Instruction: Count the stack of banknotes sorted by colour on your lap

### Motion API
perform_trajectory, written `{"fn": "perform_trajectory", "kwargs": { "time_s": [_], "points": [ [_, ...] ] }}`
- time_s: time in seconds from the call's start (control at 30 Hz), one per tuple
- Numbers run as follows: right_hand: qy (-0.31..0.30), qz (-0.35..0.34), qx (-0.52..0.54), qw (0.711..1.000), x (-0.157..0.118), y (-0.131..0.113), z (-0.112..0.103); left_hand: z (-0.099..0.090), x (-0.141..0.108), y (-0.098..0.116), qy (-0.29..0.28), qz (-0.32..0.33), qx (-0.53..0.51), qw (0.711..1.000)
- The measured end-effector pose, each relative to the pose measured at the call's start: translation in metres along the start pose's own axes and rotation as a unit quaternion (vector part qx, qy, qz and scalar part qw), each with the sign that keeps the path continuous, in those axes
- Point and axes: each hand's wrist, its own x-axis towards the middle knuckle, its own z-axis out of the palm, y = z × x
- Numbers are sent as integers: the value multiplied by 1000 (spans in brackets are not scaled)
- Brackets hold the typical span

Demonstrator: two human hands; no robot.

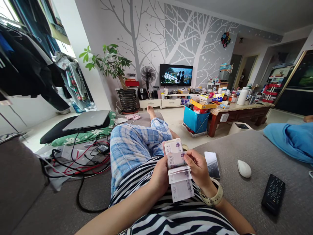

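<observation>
A fanned stack of banknotes is held over my lap, pale purple with printed figures. My left hand grips the stack from its left side, fingers wrapped behind the notes. On the right side, my right hand pinches a note near its upper corner, thumb on top. Several notes hang down in steps below the hands, and others stick up above them. A cream wristwatch is on my right wrist. Close beyond that hand lies a phone, flat on the sofa.
To the right on the grey sofa are a white mouse and a black remote control. Tangled cables and a closed laptop lie to the left. Beyond stand a blue storage box and a cluttered table.
</observation>
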Motion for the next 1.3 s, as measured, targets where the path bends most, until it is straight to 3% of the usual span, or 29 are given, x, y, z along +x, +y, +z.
{"fn": "perform_trajectory", "kwargs": {
  "time_s": [0.2,0.37,0.67,0.9,1.3],
  "points": [
    [-19,11,109,994,-1,2,1,4,-2,2,34,-30,-55,997],
    [31,50,35,998,7,6,1,4,-2,1,25,-27,-37,999],
    [74,78,12,994,12,16,1,4,-5,2,23,-3,-8,1000],
    [46,58,-30,997,12,20,0,2,-3,-1,23,-14,-11,1000],
    [64,46,-38,996,9,16,0,7,-2,1,33,-46,-71,996]
  ]
}}
